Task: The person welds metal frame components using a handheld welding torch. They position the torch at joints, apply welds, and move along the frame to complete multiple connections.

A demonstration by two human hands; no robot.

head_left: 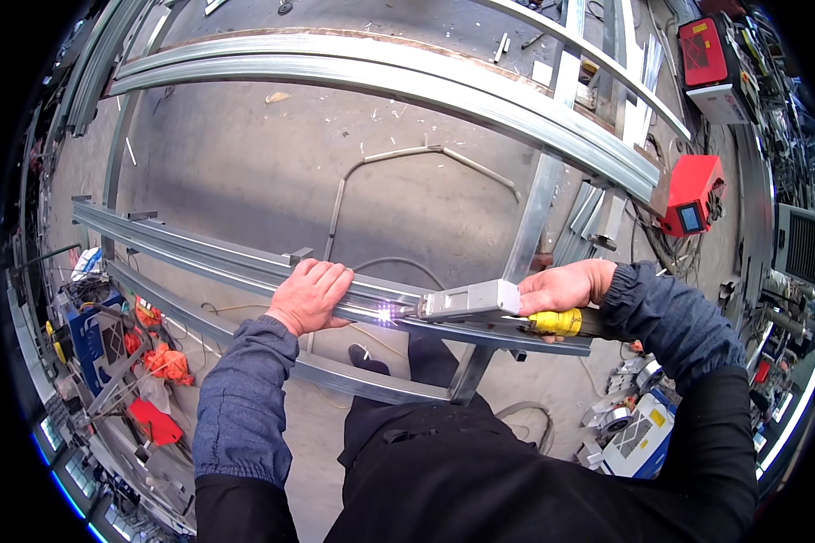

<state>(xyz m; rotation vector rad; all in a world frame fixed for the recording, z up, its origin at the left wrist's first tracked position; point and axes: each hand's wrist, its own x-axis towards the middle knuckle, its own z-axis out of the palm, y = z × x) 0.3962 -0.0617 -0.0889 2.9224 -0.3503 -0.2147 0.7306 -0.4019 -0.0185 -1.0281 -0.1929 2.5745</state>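
1. Floor (pixel 244 136): brightly lit; soft grey shadow band.
2. Spark (pixel 386 314): violet-white glare at tip of handheld tool (pixel 471 300).
3. Far metal rails (pixel 371 59): pale streaked reflections.
4. Light strips (pixel 792 416): glowing, outer rim.
5. Edges: fisheye-bent, black-cornered; centre crisp.

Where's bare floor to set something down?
Mostly bare floor between the upper steel rails and the lower rail, left of the bent hose. Another patch lies inside its bend. Crowded: right, around the red-cased machine; lower left, around the orange plastic.

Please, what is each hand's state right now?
Left hand: on the metal rail; whether it grips cannot be told.
Right hand: closed, holding the grey tool.
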